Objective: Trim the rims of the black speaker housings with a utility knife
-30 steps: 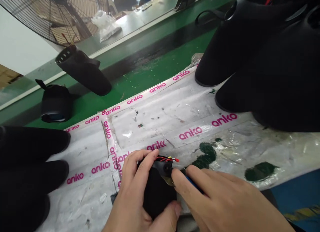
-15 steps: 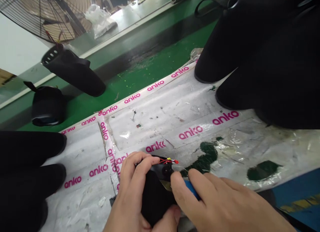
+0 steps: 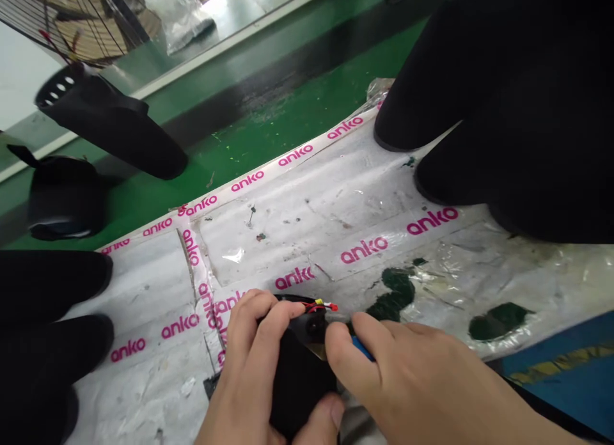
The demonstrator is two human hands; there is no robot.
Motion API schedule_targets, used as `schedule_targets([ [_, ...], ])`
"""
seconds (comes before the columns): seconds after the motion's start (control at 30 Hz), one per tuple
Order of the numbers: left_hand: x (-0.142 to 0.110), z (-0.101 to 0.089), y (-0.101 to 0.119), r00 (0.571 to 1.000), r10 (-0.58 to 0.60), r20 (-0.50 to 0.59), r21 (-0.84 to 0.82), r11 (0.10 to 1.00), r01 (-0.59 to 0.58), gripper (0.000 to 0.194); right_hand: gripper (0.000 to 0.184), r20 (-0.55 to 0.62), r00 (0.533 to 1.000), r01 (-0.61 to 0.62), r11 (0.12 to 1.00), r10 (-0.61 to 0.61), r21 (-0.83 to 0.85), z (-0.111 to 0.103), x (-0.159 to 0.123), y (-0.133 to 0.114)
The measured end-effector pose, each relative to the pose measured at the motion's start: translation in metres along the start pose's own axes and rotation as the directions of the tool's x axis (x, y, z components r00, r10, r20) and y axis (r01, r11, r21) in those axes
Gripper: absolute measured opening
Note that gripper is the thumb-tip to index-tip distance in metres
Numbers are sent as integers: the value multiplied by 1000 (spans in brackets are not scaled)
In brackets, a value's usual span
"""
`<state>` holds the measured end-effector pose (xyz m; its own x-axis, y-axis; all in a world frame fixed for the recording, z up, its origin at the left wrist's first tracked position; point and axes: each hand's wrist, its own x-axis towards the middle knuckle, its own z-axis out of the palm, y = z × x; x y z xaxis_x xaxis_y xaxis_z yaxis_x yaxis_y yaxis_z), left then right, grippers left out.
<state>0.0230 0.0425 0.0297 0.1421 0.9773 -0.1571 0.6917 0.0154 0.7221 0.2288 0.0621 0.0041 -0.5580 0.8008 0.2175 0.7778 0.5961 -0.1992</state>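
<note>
My left hand (image 3: 259, 362) is wrapped round a black cloth-covered cylinder (image 3: 300, 387), its thumb on the near side and its fingers over the far end. Thin wires (image 3: 316, 305), mostly red with a yellow piece and a red tip, stick out of that end near the index fingertip. Beside them lies a round black part (image 3: 315, 323). My right hand (image 3: 398, 362) is closed on a blue-handled tool (image 3: 362, 348), most of it hidden by the fingers. A flat metal piece of it (image 3: 317, 350) shows at the cylinder's end; I cannot tell its exact shape.
Several black cylinders crowd the right (image 3: 480, 112) and left (image 3: 48, 285) sides. On the green bench (image 3: 268, 122) lie a holed black shell (image 3: 119, 122) with wires and a shorter black piece (image 3: 67, 199). Plastic sheeting with pink-lettered tape (image 3: 288, 234) covers the work surface. A fan (image 3: 91, 23) stands behind.
The view has shifted slightly, so the far items sit further left. Both hands keep their grips; the right hand and its tool have moved a little against the cylinder's end.
</note>
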Motion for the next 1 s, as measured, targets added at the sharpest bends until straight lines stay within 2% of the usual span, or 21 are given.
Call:
schedule_targets([
  [0.1,2,-5,0,998,-11,56,-41,999,13,69,54,74,997,12,998,-17,68,0,13,4],
  [0.17,3,-7,1,996,0,94,-71,997,7,67,45,171,985,13,993,-33,117,-2,22,7],
  [0.23,5,-8,4,997,-13,81,-110,994,22,59,40,215,975,34,990,-62,135,-6,27,10],
  [0.3,6,-8,6,999,-43,33,-154,987,47,51,40,167,983,60,991,-80,123,-11,23,14],
  [0.43,4,-7,0,997,-80,-22,-233,970,73,45,55,-10,999,32,998,-31,63,-21,-3,21],
  [0.5,3,-9,-5,997,-77,-17,-268,961,70,44,52,-73,997,17,999,-15,38,-24,-13,24],
  [0.67,4,-14,-11,997,-45,55,-265,962,58,53,44,-79,994,88,989,-79,122,-12,-1,12],
  [0.8,5,-12,-9,998,-64,11,-336,940,64,54,46,-112,991,88,987,-73,137,3,13,2],
  [1.0,7,-16,-14,993,-72,90,-329,939,97,62,47,-81,995,72,988,-62,133,4,19,5],
])
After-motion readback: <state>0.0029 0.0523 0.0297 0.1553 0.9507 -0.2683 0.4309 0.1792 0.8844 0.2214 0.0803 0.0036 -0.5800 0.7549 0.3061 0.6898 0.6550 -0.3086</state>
